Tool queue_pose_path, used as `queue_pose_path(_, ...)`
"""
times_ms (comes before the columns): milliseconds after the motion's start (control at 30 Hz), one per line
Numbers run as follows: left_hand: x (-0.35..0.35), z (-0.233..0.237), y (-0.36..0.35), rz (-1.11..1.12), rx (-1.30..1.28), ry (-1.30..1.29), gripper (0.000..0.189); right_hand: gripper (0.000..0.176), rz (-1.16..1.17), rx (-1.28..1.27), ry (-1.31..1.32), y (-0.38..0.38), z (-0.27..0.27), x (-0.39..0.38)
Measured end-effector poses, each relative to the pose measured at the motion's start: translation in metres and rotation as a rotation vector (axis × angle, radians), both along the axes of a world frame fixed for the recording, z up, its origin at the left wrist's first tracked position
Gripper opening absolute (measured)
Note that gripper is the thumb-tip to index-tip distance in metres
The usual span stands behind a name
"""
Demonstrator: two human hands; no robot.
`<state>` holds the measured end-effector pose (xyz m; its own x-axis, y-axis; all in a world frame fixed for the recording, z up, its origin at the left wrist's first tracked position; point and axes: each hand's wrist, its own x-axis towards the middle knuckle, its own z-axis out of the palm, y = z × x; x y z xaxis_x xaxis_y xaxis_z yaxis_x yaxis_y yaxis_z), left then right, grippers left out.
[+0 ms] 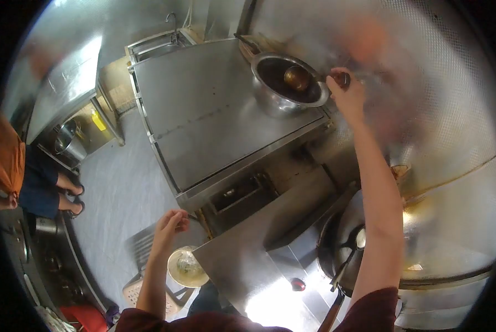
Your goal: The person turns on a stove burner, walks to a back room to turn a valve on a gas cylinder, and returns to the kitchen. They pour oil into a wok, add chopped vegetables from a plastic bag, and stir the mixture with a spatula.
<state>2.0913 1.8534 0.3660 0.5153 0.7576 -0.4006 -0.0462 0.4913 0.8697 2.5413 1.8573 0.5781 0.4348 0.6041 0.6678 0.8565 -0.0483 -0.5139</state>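
Observation:
At the upper right, my right hand (pixel 347 95) is closed round the dark handle end of a ladle (pixel 297 79). The ladle's round bowl rests inside a metal pot (pixel 284 104) of dark liquid, whose rim is just left of my hand. The pot stands at the back right corner of a steel counter (pixel 198 99). Low and left of centre, my left hand (pixel 173 221) hangs over the floor with its fingers curled; whether they hold anything is too small to tell. Near it is a pale round bowl (pixel 188 266) with something light and green inside.
A wok (pixel 345 243) sits on the stove at the right, under my right forearm. A co-worker in an orange top (pixel 9 157) stands at the far left. A sink (pixel 157 48) lies at the back. A plastic stool (pixel 134 290) stands below the bowl.

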Motion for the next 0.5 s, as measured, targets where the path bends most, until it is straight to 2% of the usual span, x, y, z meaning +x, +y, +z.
queue_pose_path(33,0.000,0.002,0.000,0.004,0.000,-0.002,0.020,0.023,0.001,0.000,0.001,0.002,0.000,0.001)
queue_pose_path(100,0.000,0.007,-0.001,0.008,-0.001,0.000,0.020,0.024,-0.044,0.071,0.247,0.004,-0.001,0.002)
queue_pose_path(133,-0.001,0.010,-0.001,0.019,-0.003,0.008,0.020,0.024,-0.043,0.069,0.250,0.005,0.000,0.005)
queue_pose_path(200,-0.003,0.011,-0.001,0.030,-0.007,0.019,0.019,0.025,-0.048,0.160,0.458,0.004,0.007,0.012)
queue_pose_path(400,-0.007,0.009,0.000,0.068,0.008,0.058,0.019,0.029,-0.172,0.284,0.547,-0.006,0.026,0.027)
queue_pose_path(500,-0.006,0.010,0.001,0.057,0.016,0.053,0.019,0.029,-0.161,0.274,0.546,-0.013,0.034,0.023)
